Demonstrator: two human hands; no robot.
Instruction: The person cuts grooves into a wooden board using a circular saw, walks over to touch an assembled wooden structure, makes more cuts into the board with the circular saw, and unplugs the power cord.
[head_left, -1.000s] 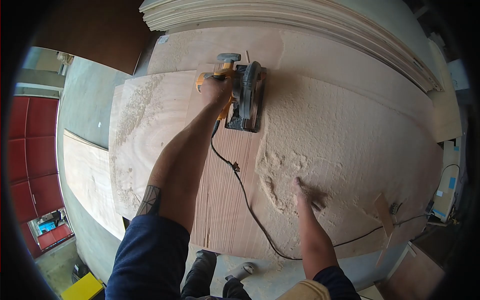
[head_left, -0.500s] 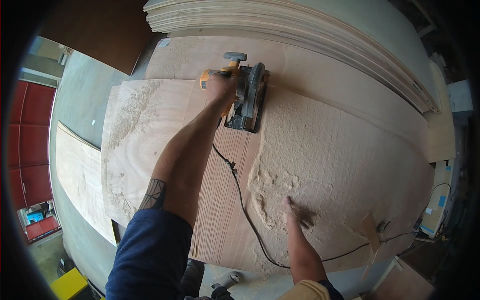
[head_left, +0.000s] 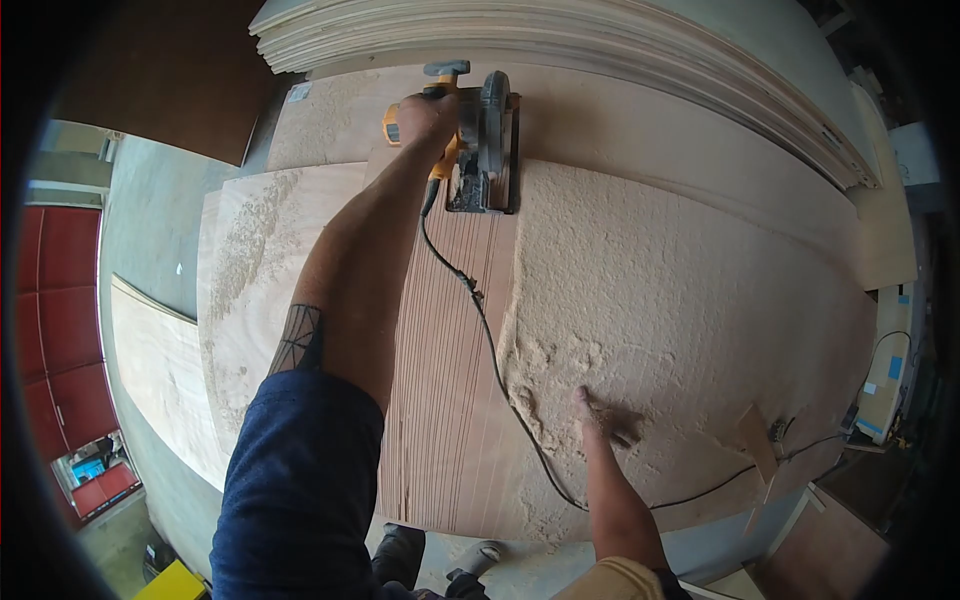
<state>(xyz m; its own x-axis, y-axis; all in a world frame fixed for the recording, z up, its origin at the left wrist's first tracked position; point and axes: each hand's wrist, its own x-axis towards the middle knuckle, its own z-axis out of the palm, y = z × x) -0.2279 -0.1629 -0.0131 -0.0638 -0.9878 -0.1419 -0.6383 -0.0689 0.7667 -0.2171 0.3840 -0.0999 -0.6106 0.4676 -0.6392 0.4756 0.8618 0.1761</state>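
Note:
A yellow and black circular saw (head_left: pixel 484 150) stands near the far edge of the grooved board (head_left: pixel 450 370). Its handle is wrapped by my left hand (head_left: pixel 427 118), whose fingers are partly hidden behind the grip. Below the saw run many close parallel cuts in the wood. A black power cord (head_left: pixel 468 285) trails from the handle back across the board. My right hand (head_left: pixel 607 420) leans on the dust-covered sheet, thumb apart from the fingers, in a patch of sawdust (head_left: pixel 527 370) with scraped marks.
A tall stack of plywood sheets (head_left: pixel 540 35) borders the far side. A thin wood strip (head_left: pixel 758 440) lies across the cord at right. A pale sheet (head_left: pixel 160 370) rests on the floor at left, and red cabinets (head_left: pixel 60 300) stand beyond.
The circular saw, in my left hand, has slid farther away along the board, with the cord following. My right hand stays planted. The view has shifted slightly.

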